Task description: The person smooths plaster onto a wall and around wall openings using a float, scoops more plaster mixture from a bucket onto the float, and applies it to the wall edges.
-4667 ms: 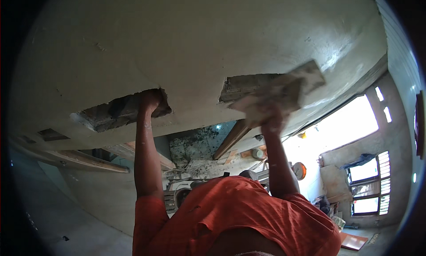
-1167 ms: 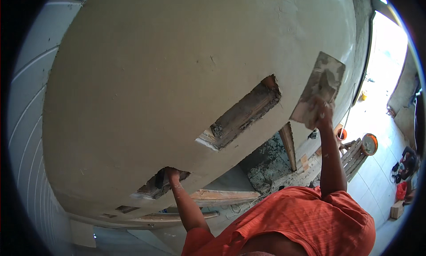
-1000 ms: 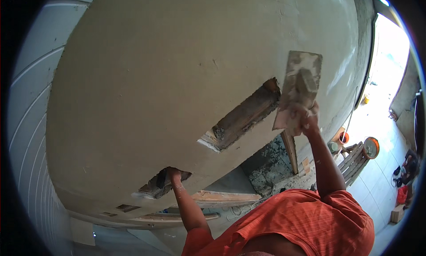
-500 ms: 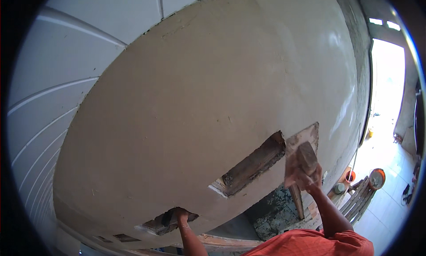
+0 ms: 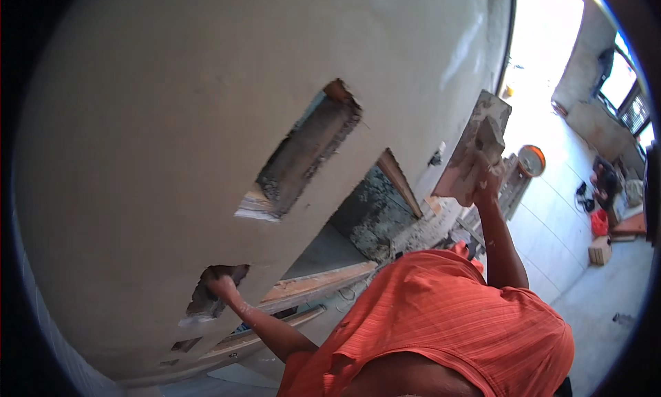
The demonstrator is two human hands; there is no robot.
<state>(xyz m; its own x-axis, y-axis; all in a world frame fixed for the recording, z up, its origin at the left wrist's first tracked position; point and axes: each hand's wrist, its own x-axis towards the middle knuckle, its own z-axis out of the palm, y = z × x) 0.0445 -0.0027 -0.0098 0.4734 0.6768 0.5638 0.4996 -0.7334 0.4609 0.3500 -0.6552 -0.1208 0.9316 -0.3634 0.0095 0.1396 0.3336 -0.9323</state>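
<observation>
My right hand [image 5: 487, 180] is closed on the handle of a plastering float [image 5: 456, 170], a flat, plaster-smeared board with a blocky grip. The float is held up at the right, near the right-hand part of the smooth beige plastered wall [image 5: 172, 149]. At the lower left, my left hand [image 5: 222, 285] reaches into a small rough-edged recess [image 5: 201, 302] in that wall. Its fingers are in the shadow of the recess, so I cannot see whether they grip anything. Between the hands, a longer rectangular recess [image 5: 310, 156] has ragged edges.
Below the long recess lies a larger opening with a wooden board [image 5: 399, 184] at its side. Planks [image 5: 317, 285] run along the wall's foot. An orange-rimmed bucket [image 5: 531, 162] stands on the right, beside a pale tiled floor [image 5: 551, 225]. A bright doorway [image 5: 544, 39] is beyond.
The view has swung toward the right and down, showing more floor. My right hand has drawn the float away from the long recess. My left hand stays in the small recess.
</observation>
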